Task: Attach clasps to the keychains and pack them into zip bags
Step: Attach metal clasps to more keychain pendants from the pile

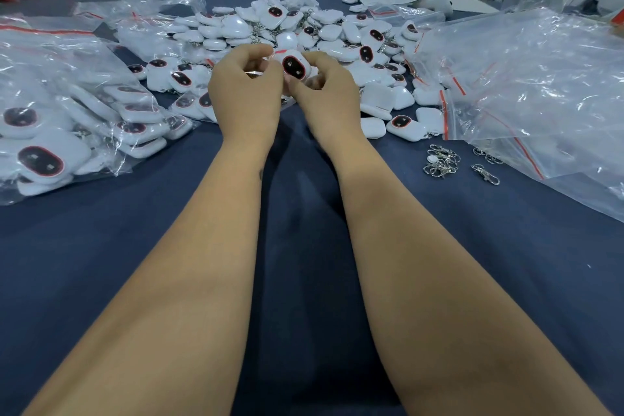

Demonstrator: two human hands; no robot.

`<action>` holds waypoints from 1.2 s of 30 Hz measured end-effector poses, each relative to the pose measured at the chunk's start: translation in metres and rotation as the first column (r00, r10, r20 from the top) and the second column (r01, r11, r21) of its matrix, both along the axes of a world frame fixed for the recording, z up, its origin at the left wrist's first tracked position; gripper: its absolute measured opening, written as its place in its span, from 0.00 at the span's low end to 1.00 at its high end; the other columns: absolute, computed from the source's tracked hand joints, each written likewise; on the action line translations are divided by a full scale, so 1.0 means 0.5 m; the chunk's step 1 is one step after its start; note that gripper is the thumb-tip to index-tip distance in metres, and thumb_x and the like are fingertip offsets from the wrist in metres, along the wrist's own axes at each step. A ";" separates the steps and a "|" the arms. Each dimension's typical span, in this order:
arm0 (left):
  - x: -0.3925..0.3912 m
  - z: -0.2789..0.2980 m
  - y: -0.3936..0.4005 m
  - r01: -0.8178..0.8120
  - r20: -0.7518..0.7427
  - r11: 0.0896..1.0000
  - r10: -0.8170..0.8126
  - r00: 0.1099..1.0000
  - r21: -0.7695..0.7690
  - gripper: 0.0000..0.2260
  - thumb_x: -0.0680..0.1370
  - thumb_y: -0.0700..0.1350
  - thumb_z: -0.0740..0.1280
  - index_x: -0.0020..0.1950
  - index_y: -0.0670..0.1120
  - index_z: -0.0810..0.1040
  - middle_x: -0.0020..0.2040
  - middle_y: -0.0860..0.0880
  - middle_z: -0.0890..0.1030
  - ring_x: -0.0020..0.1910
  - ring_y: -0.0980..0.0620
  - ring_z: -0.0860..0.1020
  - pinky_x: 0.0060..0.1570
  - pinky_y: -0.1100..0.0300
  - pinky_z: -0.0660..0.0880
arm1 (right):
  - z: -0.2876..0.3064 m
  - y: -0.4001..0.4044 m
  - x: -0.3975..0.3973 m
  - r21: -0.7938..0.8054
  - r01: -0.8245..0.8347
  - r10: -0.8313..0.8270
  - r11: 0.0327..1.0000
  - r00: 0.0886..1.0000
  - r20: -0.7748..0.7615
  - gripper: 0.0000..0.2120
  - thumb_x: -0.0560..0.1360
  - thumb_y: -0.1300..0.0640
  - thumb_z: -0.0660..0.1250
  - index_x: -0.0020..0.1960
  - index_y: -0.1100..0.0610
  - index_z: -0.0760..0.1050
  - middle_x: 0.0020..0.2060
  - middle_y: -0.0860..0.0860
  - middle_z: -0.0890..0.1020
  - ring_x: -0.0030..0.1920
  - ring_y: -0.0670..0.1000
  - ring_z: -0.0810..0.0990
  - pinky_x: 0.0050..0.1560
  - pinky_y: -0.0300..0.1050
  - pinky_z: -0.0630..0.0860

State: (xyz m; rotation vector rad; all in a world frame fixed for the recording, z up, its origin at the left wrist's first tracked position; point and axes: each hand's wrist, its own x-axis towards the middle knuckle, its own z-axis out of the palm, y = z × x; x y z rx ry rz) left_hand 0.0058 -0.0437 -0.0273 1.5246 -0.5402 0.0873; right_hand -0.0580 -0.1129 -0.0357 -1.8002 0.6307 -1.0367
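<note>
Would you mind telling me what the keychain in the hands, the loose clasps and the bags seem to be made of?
Keychain: likely glossy white plastic, judging by its sheen.
Loose clasps: shiny silver metal, apparently.
Bags: thin clear plastic film, crinkled and glinting.

My view is bright and even, with soft light from above. I see white glare on the bags [526, 78] at both sides. A dim shadow lies on the table [297, 213] between the arms. The edges bend, and the far room looks blurry.
</note>
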 end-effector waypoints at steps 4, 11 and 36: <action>0.004 -0.004 -0.005 0.032 -0.013 0.999 -0.032 0.999 0.042 0.11 0.73 0.44 0.67 0.55 0.50 0.81 0.40 0.57 0.80 0.40 0.61 0.77 0.44 0.68 0.74 | 0.006 0.005 0.005 0.064 -0.015 0.011 0.998 0.998 0.067 0.13 0.81 0.55 0.62 0.65 0.52 0.76 0.44 0.49 0.80 0.42 0.48 0.78 0.55 0.54 0.79; 0.017 -0.007 0.000 -0.055 -0.106 0.998 0.053 0.993 -0.013 0.11 0.74 0.40 0.64 0.52 0.44 0.84 0.37 0.56 0.79 0.35 0.60 0.74 0.40 0.66 0.72 | 0.010 -0.014 -0.007 0.056 0.206 -0.209 0.977 0.977 0.051 0.16 0.78 0.63 0.55 0.61 0.52 0.75 0.36 0.43 0.77 0.39 0.48 0.77 0.44 0.49 0.77; -0.011 0.018 0.012 0.058 -0.050 0.980 -0.069 0.996 -0.192 0.09 0.71 0.38 0.64 0.45 0.52 0.77 0.32 0.55 0.74 0.26 0.58 0.71 0.28 0.64 0.69 | 0.018 0.007 -0.003 0.154 -0.046 0.048 0.987 0.999 -0.011 0.10 0.71 0.63 0.72 0.50 0.54 0.76 0.32 0.51 0.80 0.35 0.50 0.79 0.44 0.44 0.77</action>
